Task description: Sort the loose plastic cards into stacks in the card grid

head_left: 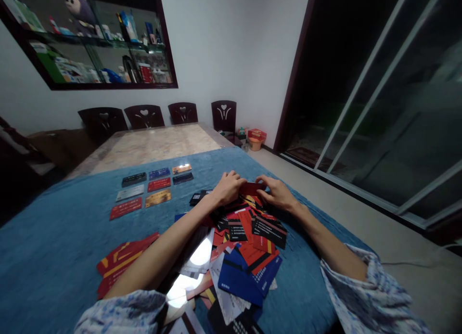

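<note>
My left hand (229,187) and my right hand (277,193) meet over the far end of a heap of loose plastic cards. Between them is a red card (250,188), with the left fingers closed at its left end and the right thumb and fingers pinching its right end. Whether it is one card or a small stack, I cannot tell. Below my hands lies the mixed pile: black cards (269,231), orange-red cards (255,254), blue cards (236,276) and white cards (225,295), overlapping at all angles. My left forearm hides part of it.
Left of the pile, several cards lie in rows, among them a gold card (158,198) and a silver card (130,193). Nearer is a fanned stack of red cards (122,259). A blue cloth (65,228) covers the table's near part. Chairs (144,116) stand behind.
</note>
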{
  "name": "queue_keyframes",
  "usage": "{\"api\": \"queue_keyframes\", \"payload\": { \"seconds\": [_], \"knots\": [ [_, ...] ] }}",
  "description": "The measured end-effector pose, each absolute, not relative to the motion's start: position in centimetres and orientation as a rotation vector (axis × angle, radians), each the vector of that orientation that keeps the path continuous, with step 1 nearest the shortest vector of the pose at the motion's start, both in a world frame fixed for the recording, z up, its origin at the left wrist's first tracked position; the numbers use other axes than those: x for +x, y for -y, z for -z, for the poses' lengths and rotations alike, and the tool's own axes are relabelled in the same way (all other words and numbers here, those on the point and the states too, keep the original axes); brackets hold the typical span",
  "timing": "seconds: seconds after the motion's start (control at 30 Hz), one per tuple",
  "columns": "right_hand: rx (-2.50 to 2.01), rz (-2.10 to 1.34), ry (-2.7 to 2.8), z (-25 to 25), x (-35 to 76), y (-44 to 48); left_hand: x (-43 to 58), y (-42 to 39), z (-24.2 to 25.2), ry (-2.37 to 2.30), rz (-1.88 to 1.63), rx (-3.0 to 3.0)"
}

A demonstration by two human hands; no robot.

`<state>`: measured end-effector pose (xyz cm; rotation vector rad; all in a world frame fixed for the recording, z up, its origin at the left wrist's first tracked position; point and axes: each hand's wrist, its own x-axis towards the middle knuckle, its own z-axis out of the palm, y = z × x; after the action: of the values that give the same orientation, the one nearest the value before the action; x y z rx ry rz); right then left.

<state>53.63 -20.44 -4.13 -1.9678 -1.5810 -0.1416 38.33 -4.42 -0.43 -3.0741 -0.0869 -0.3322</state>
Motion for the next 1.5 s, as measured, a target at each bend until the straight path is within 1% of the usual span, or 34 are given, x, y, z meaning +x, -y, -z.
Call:
{"api": "queue_keyframes", "payload": {
  "seconds": [0.2,0.4,0.6,0.87,1.2,1.5],
  "knots": [
    [-2.022,0.195,1.536,4.2,53.7,20.5,38.5,4.3,1.1,0.164,0.365,-3.116],
    [-2.002,0.229,1.613,4.4,53.7,20.3,38.4,4.3,0.5,0.255,0.388,-3.159],
    [-1.927,0.401,1.704,4.1,53.3,20.1,38.1,4.3,-0.1,0.338,0.425,-3.199],
    [-2.005,0.566,1.701,4.4,52.7,19.7,37.8,4.1,0.2,0.336,0.451,-3.203],
    [-1.98,0.662,1.655,4.0,52.4,19.9,37.8,4.0,0.8,0.362,0.555,-3.247],
    [-1.931,0.655,1.691,4.0,52.5,20.1,37.1,3.9,0.9,0.351,0.495,-3.165]
  ]
}}
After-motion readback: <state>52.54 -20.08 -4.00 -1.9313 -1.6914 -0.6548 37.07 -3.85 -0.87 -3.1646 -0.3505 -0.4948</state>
